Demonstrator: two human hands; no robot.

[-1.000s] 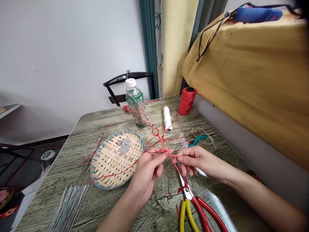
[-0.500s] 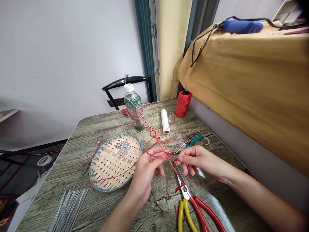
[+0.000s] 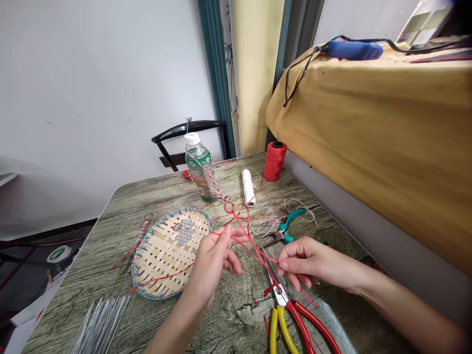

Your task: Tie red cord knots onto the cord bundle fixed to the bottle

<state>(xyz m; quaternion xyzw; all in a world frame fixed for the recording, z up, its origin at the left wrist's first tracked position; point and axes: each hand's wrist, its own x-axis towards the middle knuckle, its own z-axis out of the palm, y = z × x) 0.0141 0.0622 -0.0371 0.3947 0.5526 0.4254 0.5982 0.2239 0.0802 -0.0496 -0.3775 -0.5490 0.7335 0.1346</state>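
Note:
Red cord (image 3: 246, 230) runs from a small red ring (image 3: 229, 207) toward me, with strands fanning out between my hands. My left hand (image 3: 217, 255) pinches one strand between thumb and forefinger, beside the woven basket (image 3: 162, 265). A second strand is pinched in my right hand (image 3: 302, 263), its loose end hanging below the fingers. The ring is tied by twisted red-and-white cord (image 3: 216, 187) to a green-labelled bottle (image 3: 199, 167). Under the cords lie scissors (image 3: 279, 294) with red handles, and a yellow-handled tool (image 3: 273, 329) beside them.
A white thread spool (image 3: 248, 188) and a red thread spool (image 3: 275, 161) are at the back. Teal-handled pliers (image 3: 293, 219) lie right of centre. Several thin metal rods (image 3: 101, 322) are at the front left. A yellow cloth (image 3: 368, 108) drapes over the surface on the right.
My hands have moved apart, the left going left and the right going right and down, drawing the strands wider. The teal pliers show more fully. The view has shifted slightly.

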